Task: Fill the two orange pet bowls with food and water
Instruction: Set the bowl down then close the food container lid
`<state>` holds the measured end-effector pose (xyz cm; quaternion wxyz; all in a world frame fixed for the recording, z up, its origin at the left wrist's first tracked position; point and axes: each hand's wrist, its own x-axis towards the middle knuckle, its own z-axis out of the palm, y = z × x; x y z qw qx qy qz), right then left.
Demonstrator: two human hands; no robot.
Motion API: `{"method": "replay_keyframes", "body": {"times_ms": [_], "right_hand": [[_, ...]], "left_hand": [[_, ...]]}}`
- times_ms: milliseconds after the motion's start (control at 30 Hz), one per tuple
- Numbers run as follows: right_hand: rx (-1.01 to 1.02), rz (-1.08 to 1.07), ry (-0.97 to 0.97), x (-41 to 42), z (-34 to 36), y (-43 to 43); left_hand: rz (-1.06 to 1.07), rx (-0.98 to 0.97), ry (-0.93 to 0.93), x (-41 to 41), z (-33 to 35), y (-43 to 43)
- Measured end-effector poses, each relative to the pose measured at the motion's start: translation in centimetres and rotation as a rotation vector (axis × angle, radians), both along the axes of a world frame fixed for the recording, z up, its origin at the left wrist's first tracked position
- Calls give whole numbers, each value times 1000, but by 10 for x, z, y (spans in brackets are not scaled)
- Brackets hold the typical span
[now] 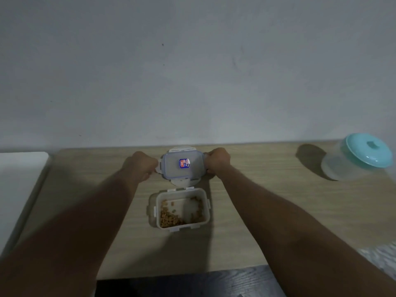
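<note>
An open clear plastic food container (181, 209) sits on the wooden table (267, 200), with brown kibble spread over its bottom. Just behind it is its clear lid (182, 165) with a blue seal, a small sticker and side flaps. My left hand (142, 165) grips the lid's left flap and my right hand (217, 160) grips its right flap, fingers curled. I cannot tell whether the lid is lifted or lying on the table. No orange pet bowls are in view.
A clear round jar with a teal lid (360, 156) stands at the table's far right. A white surface (19, 179) adjoins the table on the left. A grey wall rises right behind the table. Dark floor shows below the table's front edge.
</note>
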<state>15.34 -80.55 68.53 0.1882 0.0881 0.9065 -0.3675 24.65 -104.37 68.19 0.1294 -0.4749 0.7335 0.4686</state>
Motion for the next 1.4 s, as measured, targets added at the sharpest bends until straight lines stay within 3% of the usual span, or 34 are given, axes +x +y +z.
{"method": "replay_keyframes", "body": {"times_ms": [167, 300, 700, 1067, 1400], "right_hand": [[-151, 39, 97, 27, 63, 7], [-227, 33, 63, 66, 81, 23], [-34, 122, 161, 156, 52, 56], [58, 277, 148, 179, 40, 55], [-25, 289, 147, 183, 30, 46]], "left_hand": [[-6, 14, 92, 25, 85, 11], [-38, 34, 78, 70, 117, 22], [-55, 31, 49, 167, 74, 67], [-298, -156, 266, 194, 103, 113], [-303, -207, 276, 186, 89, 122]]}}
